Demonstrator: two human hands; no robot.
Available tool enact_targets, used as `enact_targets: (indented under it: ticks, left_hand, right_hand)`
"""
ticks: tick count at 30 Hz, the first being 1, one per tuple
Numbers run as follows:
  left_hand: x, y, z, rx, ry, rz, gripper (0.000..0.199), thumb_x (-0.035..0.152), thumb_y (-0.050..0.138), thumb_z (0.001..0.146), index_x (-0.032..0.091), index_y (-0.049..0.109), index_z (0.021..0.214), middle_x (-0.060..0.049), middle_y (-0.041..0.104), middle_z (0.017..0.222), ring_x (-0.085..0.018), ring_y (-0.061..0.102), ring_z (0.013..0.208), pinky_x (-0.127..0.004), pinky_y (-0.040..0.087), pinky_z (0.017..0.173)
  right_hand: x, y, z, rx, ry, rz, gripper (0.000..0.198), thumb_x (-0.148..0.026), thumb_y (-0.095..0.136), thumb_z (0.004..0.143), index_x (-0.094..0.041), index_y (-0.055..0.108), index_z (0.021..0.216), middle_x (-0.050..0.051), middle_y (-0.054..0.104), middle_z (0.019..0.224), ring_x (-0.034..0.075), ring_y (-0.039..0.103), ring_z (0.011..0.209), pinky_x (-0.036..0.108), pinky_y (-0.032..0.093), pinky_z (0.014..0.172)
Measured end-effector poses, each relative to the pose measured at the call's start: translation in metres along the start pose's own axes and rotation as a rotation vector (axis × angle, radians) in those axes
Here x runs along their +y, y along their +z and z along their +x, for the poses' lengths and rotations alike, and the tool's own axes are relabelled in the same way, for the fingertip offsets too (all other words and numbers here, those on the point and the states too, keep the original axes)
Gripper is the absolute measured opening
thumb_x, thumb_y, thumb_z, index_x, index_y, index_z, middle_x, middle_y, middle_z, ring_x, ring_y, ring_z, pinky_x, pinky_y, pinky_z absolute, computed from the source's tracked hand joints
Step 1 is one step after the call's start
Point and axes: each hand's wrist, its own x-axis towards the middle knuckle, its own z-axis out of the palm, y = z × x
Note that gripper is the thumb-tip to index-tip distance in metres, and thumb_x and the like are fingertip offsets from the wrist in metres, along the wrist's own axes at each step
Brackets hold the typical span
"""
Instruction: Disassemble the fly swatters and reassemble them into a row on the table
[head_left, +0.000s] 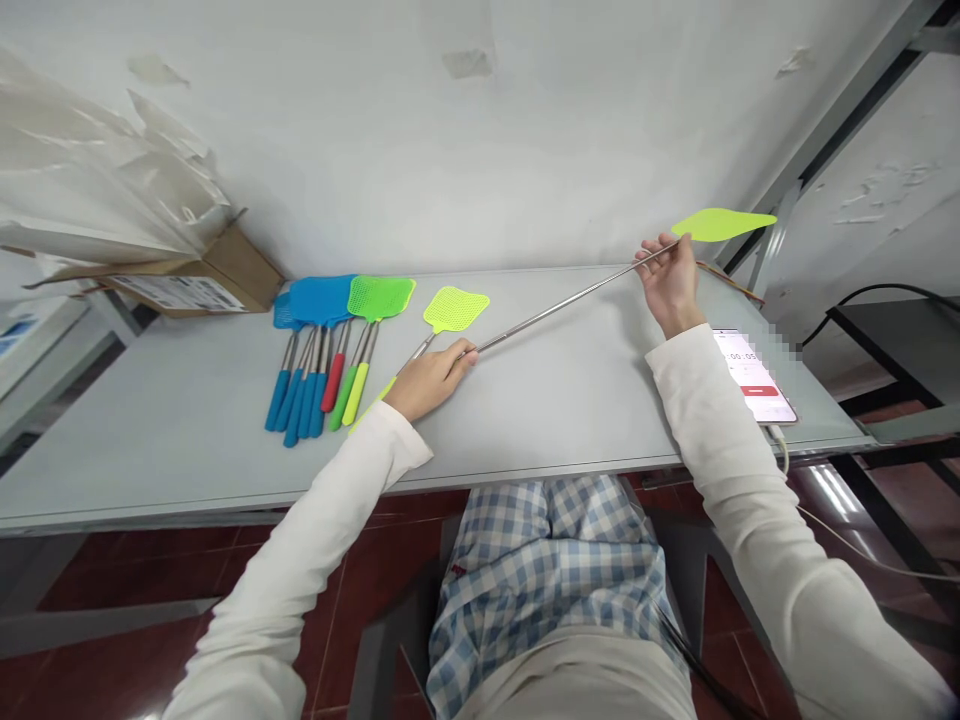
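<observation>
A fly swatter with an extended metal rod (pixel 559 304) spans the space between my hands above the table. My left hand (pixel 430 378) is closed around its handle end, and the grip itself is hidden in the fingers. Up at the right, my right hand (pixel 670 275) pinches the rod just below the yellow-green swatter head (pixel 724 224). Another yellow-green fly swatter (pixel 455 309) lies on the table, its handle partly behind my left hand. Left of it rest several more swatters, with blue heads (pixel 319 300) and green heads (pixel 379 297), their rods short.
A cardboard box (pixel 244 265) with plastic wrapping stands at the table's left rear. A phone (pixel 754 375) with a cable lies by my right forearm. The grey table (pixel 570 410) meets a white wall behind. A metal frame post (pixel 780 230) rises at the right.
</observation>
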Motion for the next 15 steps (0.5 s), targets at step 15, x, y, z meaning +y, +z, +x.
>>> enact_targets:
  ticks: [15]
  left_hand:
    - [0.0,0.008,-0.002,0.094,-0.008,0.243,0.044,0.043,0.025,0.103,0.021,0.059,0.12,-0.01,0.074,0.096,-0.027,0.067,0.084,-0.034,0.043,0.069]
  right_hand:
    - [0.018,0.014,-0.02,0.017,0.008,-0.084,0.045,-0.066,0.056,0.088,-0.025,0.043,0.077,-0.004,0.068,0.076,0.015,0.073,0.078,0.028,0.053,0.064]
